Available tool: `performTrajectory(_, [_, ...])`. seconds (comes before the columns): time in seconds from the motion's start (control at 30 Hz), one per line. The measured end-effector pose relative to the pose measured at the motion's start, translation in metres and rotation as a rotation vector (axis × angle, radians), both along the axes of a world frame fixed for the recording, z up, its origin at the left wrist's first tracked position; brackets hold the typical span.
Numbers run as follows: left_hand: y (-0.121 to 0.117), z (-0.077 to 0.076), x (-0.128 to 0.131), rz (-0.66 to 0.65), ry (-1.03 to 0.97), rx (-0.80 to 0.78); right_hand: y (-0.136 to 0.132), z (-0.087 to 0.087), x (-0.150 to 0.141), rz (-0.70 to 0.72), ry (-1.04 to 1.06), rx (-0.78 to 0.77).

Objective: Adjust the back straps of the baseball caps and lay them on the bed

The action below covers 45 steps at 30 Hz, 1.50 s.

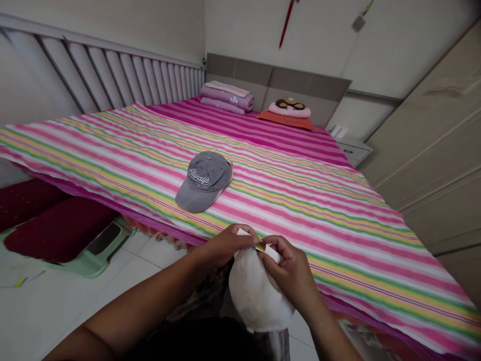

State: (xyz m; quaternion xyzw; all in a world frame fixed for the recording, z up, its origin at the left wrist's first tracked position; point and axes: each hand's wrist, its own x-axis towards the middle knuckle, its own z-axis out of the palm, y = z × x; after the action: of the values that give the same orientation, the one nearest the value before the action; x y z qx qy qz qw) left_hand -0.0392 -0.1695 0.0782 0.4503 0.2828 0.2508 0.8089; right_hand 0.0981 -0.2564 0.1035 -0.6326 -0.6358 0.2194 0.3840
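Note:
A white cap (259, 296) hangs from my two hands just off the near edge of the bed, its back strap toward the top. My left hand (231, 243) pinches the strap on one side of a gold buckle (260, 246). On the other side, the thumb and fingers of my right hand (289, 268) are closed on the strap. Beyond them a grey cap (206, 180) with white "Always" lettering lies on the bed, its brim pointing to the lower left. The brim of the white cap is hidden.
A striped sheet (300, 200) covers the bed. Folded purple bedding (227, 98) and an orange pillow (285, 120) lie by the headboard (240, 72). Green stools (108, 245) with dark red covers stand at the left. A wooden wardrobe (432, 140) rises at the right.

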Motion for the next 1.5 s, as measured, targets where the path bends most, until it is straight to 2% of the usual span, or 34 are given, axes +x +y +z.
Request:
performTrajectory(0.2, [0.001, -0.003, -0.002, -0.029, -0.084, -0.014, -0.001, -0.001, -0.002, -0.044, -0.098, 0.105])
performTrajectory(0.53, [0.007, -0.006, -0.006, -0.061, -0.040, 0.016, -0.002, -0.001, -0.003, -0.051, -0.098, 0.115])
performTrajectory(0.77, [0.024, 0.008, -0.019, -0.248, 0.068, 0.154, -0.003, 0.001, -0.001, -0.001, -0.121, 0.110])
performTrajectory(0.9, [0.030, 0.015, -0.020, -0.350, 0.106, 0.157, -0.004, 0.001, -0.003, 0.055, -0.138, 0.128])
performTrajectory(1.0, [0.028, 0.014, -0.015, -0.394, 0.179, 0.183, -0.004, 0.000, -0.005, 0.071, -0.127, 0.104])
performTrajectory(1.1, [0.023, 0.011, -0.012, -0.359, 0.165, 0.185, -0.003, -0.003, 0.000, 0.076, 0.008, -0.017])
performTrajectory(1.33, [0.023, 0.012, -0.014, -0.232, 0.066, 0.062, -0.002, -0.017, 0.032, 0.198, 0.621, -0.485])
performTrajectory(1.4, [0.025, 0.012, -0.015, -0.225, 0.052, 0.047, -0.004, -0.022, 0.037, 0.229, 0.725, -0.531])
performTrajectory(1.5, [0.028, 0.011, -0.014, -0.234, 0.031, 0.032, -0.007, -0.025, 0.037, 0.219, 0.867, -0.478])
